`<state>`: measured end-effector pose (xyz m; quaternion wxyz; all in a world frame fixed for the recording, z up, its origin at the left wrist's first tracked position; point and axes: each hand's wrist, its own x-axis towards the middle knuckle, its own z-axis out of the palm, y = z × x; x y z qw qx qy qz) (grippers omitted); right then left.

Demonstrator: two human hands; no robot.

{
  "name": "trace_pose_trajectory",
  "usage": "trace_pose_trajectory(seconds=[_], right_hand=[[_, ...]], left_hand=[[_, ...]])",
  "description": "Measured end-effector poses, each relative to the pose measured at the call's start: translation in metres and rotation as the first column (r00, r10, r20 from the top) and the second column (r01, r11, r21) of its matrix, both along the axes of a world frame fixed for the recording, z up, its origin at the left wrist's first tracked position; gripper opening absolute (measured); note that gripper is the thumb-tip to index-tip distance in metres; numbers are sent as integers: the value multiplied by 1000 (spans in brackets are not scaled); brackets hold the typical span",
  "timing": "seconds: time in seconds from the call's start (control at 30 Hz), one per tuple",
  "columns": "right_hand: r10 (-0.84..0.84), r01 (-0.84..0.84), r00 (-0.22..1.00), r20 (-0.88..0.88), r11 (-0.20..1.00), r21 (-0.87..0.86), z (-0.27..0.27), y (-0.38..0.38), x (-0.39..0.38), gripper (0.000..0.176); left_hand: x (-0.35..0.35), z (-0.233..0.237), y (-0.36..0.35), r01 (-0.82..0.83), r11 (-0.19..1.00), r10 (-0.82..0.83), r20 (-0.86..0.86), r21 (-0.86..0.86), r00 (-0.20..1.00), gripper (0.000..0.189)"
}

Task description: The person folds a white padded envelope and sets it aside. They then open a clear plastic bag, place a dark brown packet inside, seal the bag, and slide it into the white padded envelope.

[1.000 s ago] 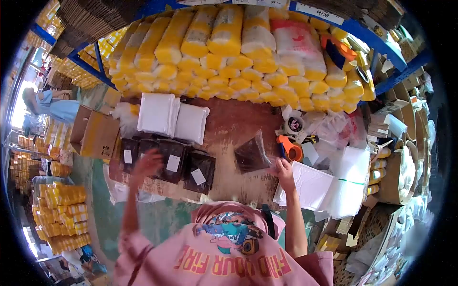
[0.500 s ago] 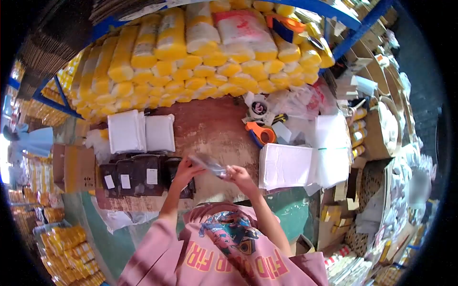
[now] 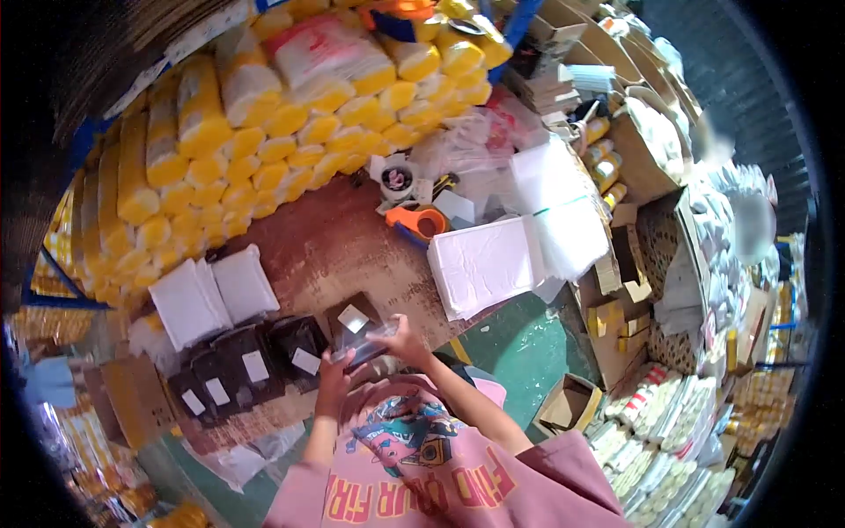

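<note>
Between my two hands is a dark flat packet (image 3: 345,310) with a white label facing up and a shiny, clear-looking lower edge. My left hand (image 3: 334,380) pinches its lower left corner, close to my shirt. At the lower right edge, my right hand (image 3: 407,341) grips the packet with bent fingers. Just left of it lie several similar dark packets (image 3: 227,354) with white labels, side by side on the reddish-brown table (image 3: 308,233). Behind those rest white padded-looking packs (image 3: 246,283).
A stack of white flat sheets (image 3: 484,262) and an orange tape dispenser (image 3: 426,222) occupy the table's right part. Yellow-ended rolls (image 3: 238,150) are piled along the back. An open carton (image 3: 566,404) stands on the green floor at right.
The packet has tipped from nearly edge-on to flat, showing its label, and come closer to my body. My view has turned, so the table appears rotated.
</note>
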<state>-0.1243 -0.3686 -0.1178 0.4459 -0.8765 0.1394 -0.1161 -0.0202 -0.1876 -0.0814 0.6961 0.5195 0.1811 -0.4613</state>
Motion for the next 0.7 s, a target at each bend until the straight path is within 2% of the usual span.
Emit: trace_pose_trajectory(seconds=[0.03, 0.07, 0.1, 0.13, 0.2, 0.23, 0.27, 0.3, 0.33, 0.4, 0.43, 0.47, 0.53, 0.57, 0.6, 0.67, 0.7], right_hand=[[94, -87, 994, 57, 990, -115, -40, 3, -7, 55], [80, -54, 995, -62, 939, 340, -52, 6, -5, 48], [16, 126, 981, -196, 713, 690, -58, 8, -2, 43], [111, 211, 957, -270, 377, 902, -65, 6, 2, 41], [3, 140, 990, -143, 159, 977, -28, 8, 1, 39], [9, 187, 981, -192, 188, 964, -53, 12, -5, 43], [-57, 214, 976, -209, 118, 970, -25, 12, -6, 47], [-64, 154, 987, -147, 127, 980, -8, 8, -12, 53], [-71, 99, 993, -90, 138, 986, 11, 1, -21, 60], [-49, 153, 988, -146, 416, 896, 88, -20, -40, 77], [-39, 204, 977, -208, 437, 876, 136, -32, -47, 90], [-106, 174, 985, -139, 506, 845, 107, -30, -62, 89], [47, 123, 987, -156, 417, 901, 128, -49, -83, 86], [10, 190, 977, -213, 416, 889, 140, -52, -97, 81], [-29, 194, 978, -207, 500, 844, 136, -54, -109, 83], [-185, 340, 940, -288, 406, 848, 152, -62, -136, 84], [-269, 358, 922, -278, 323, 876, 144, -63, -153, 87]], left_hand=[[1, 3, 4, 63, 997, -64, -31, -34, 997, 33], [6, 7, 6, 128, 989, -132, -54, -68, 990, 33], [8, 7, 6, 142, 985, -148, -52, -98, 988, 32], [8, 5, 6, 157, 979, -164, -52, -127, 985, 32], [8, 2, 3, 213, 976, -211, 47, -53, 976, 35], [7, 1, 0, 209, 978, -209, 78, 6, 975, 39], [5, 0, 2, 199, 978, -205, 105, 68, 973, 43], [2, -9, 7, 175, 980, -165, 111, -89, 980, 59], [3, 0, 3, 239, 970, -231, 145, -36, 962, 63], [3, 47, -2, 361, 930, -367, 197, 67, 909, 70], [3, 72, -5, 382, 924, -376, 178, -2, 909, 76], [12, 107, -24, 528, 849, -515, 172, -36, 840, 80], [22, 109, -48, 772, 636, -751, 239, 13, 615, 81], [24, 107, -63, 842, 535, -819, 289, 71, 496, 79], [24, 146, -99, 907, 368, -912, 266, 203, 311, 73], [25, 112, -136, 966, 161, -917, 392, 202, 72, 63], [21, 137, -171, 964, -32, -942, 316, 262, -117, 50]])
